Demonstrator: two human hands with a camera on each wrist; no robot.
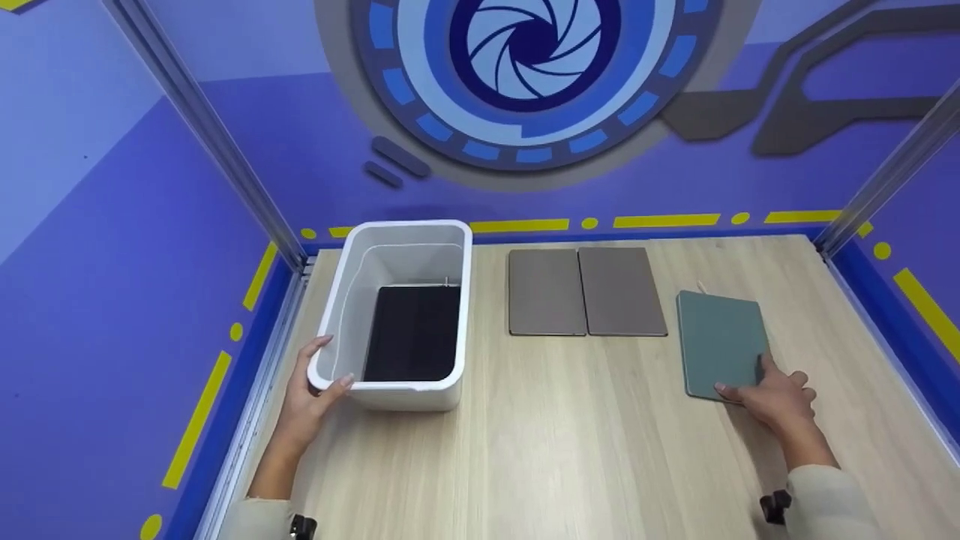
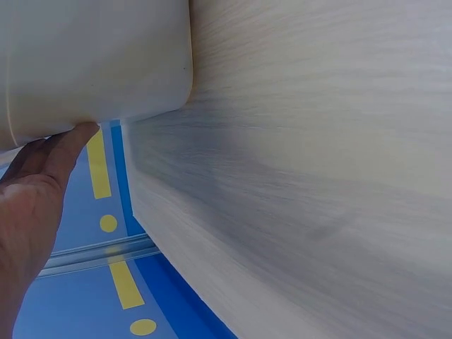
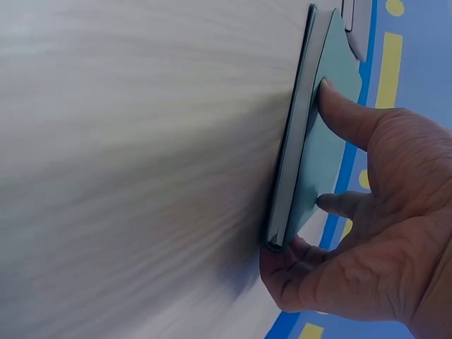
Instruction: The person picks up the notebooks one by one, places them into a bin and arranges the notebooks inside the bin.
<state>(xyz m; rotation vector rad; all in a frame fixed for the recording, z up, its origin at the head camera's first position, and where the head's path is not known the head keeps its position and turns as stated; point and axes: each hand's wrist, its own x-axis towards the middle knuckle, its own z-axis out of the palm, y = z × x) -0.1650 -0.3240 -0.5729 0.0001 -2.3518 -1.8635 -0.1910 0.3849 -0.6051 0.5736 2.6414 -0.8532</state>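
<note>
A white plastic bin (image 1: 397,397) stands at the left of the table. My left hand (image 1: 306,397) holds its near left corner, thumb at the near rim and a finger over the left rim; in the left wrist view the fingers (image 2: 67,152) lie along its outer wall. Inside the bin lies a flat black rectangular thing (image 1: 414,334). At the right, my right hand (image 1: 776,394) grips a green notebook (image 1: 720,341) by its near right corner. In the right wrist view the thumb (image 3: 342,116) rests on the cover, with other fingers curled at the edge.
Two grey-brown notebooks, a left one (image 1: 546,292) and a right one (image 1: 621,291), lie side by side at the back of the wooden table (image 1: 555,450). Blue-purple panels (image 1: 487,202) with metal corner posts enclose the table at the back and sides.
</note>
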